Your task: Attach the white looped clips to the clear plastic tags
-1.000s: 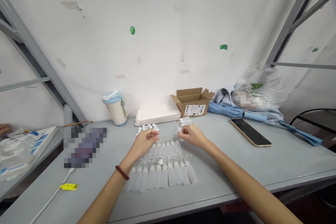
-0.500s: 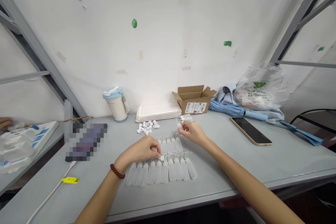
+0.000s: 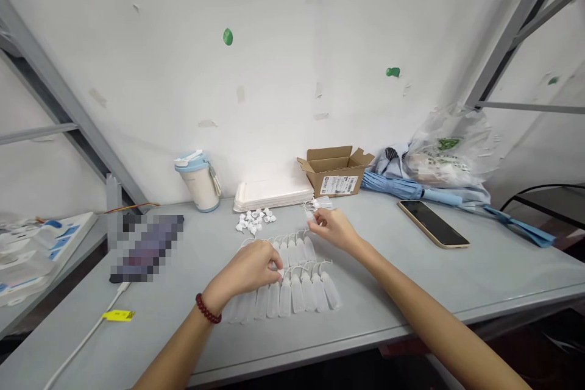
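Small translucent plastic squeeze bottles with thin tethers form a front row (image 3: 296,297) and a back row (image 3: 299,251) on the table. My left hand (image 3: 256,265), a dark red bead bracelet at its wrist, is closed over the left part of the front row. Its thumb and finger pinch a small white cap (image 3: 281,275), partly hidden by the fingertips. Beyond the back row, my right hand (image 3: 336,228) grips a small squeeze bottle (image 3: 309,217) between thumb and fingers. Another squeeze bottle (image 3: 323,202) lies just behind that hand. A pile of white caps (image 3: 254,219) sits left of it.
Along the wall stand a blue-lidded cup (image 3: 198,183), stacked white trays (image 3: 274,192) and an open cardboard box (image 3: 338,180). To the right are a folded blue umbrella (image 3: 393,185), a plastic bag (image 3: 445,155) and a phone (image 3: 432,223). A blurred-out device (image 3: 148,248) with a white cable lies left.
My left hand has turned and shifted slightly right, covering more of the front row and the cap. My right hand stays at its bottle. The whole view has shifted slightly.
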`<control>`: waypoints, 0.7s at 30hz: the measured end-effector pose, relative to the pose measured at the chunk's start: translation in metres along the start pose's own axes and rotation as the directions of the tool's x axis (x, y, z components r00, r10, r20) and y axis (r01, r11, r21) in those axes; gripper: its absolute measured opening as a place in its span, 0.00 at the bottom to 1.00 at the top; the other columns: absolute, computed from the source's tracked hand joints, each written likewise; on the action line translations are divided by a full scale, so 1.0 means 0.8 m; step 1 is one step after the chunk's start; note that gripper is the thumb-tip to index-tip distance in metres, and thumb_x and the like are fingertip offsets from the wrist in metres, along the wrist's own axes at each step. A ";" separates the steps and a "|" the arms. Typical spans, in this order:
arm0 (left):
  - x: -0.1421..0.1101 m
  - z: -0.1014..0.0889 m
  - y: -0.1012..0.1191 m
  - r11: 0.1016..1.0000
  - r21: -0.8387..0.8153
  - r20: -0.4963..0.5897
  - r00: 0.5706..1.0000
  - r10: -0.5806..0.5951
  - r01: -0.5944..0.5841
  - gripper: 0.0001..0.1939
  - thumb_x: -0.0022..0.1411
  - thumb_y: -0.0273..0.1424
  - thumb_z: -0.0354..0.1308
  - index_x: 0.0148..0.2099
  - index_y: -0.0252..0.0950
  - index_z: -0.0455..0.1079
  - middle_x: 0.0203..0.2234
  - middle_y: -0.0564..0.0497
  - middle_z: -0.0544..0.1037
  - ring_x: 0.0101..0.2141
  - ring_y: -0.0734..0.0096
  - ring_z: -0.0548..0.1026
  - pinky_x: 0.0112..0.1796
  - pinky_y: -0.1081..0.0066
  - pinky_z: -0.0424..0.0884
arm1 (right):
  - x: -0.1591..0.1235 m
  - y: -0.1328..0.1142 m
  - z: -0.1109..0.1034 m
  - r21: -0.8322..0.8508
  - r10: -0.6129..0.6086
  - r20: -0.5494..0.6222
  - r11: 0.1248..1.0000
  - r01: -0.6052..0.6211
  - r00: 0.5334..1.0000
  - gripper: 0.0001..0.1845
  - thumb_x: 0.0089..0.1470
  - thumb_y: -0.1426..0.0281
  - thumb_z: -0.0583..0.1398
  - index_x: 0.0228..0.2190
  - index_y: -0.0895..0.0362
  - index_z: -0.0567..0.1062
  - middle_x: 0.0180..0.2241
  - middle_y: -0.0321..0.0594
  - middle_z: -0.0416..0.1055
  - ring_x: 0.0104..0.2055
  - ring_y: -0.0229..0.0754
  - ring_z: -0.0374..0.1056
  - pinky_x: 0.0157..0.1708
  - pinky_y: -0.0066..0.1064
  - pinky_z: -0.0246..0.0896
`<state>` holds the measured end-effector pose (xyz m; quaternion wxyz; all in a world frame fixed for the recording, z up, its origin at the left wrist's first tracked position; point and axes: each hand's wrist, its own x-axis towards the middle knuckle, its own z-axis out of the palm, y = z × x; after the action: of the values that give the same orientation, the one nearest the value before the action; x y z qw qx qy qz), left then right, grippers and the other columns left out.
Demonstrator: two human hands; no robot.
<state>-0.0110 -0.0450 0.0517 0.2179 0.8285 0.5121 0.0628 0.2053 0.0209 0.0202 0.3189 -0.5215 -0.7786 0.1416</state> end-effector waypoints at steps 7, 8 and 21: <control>0.002 0.003 0.003 1.000 0.023 -0.016 1.000 0.022 -0.022 0.09 0.44 0.27 0.53 0.24 0.37 0.76 0.13 0.55 0.65 0.18 0.74 0.58 0.21 0.74 0.50 | 0.000 -0.001 0.000 -0.009 -0.020 -0.012 1.000 0.020 1.000 0.10 0.46 0.67 0.56 0.18 0.57 0.63 0.16 0.33 0.63 0.19 0.33 0.56 0.21 0.24 0.46; 0.003 0.004 0.003 1.000 0.017 -0.021 0.999 0.024 -0.024 0.08 0.43 0.27 0.54 0.23 0.37 0.75 0.13 0.55 0.64 0.18 0.74 0.58 0.21 0.74 0.49 | 0.000 -0.001 -0.001 -0.006 -0.020 -0.011 1.000 0.020 1.000 0.10 0.46 0.67 0.56 0.18 0.57 0.63 0.16 0.32 0.63 0.19 0.33 0.56 0.21 0.24 0.46; 0.003 -0.004 0.001 0.948 -0.316 -0.025 0.998 -0.050 0.040 0.06 0.45 0.29 0.54 0.26 0.34 0.72 0.11 0.59 0.61 0.16 0.77 0.58 0.20 0.76 0.54 | -0.001 -0.002 0.002 0.050 -0.027 -0.055 0.998 0.029 0.998 0.10 0.46 0.67 0.56 0.18 0.56 0.63 0.17 0.33 0.64 0.19 0.33 0.57 0.20 0.24 0.49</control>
<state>-0.0105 -0.0422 0.0549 0.3406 0.7700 0.5176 0.1524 0.2034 0.0192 0.0199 0.3549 -0.5061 -0.7730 0.1425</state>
